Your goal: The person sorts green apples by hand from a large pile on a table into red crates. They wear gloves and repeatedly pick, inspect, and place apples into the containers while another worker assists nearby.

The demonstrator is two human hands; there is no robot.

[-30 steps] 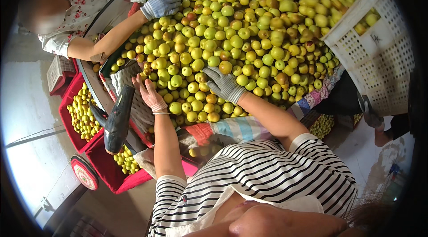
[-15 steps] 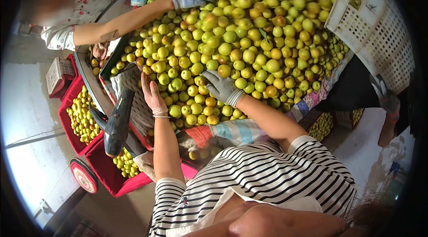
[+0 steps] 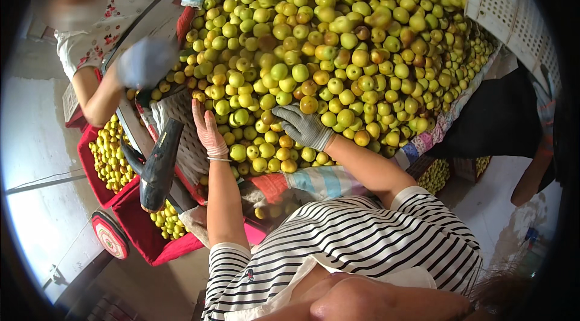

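Hands apart, left hand point(image 3: 210, 138) open, right hand point(image 3: 309, 130) palm-down, its grip I cannot tell; a hard shove could roll heaped fruit point(image 3: 342, 57) over the striped cloth point(image 3: 315, 182).

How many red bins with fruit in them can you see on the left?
2: the upper red bin and the lower red bin, both left of the big fruit pile. More may be hidden.

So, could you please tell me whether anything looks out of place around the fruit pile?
One thing: what looks like a black hair dryer slants beside the left hand, an odd tool next to heaped jujube-like fruits. What holds it up is unclear.
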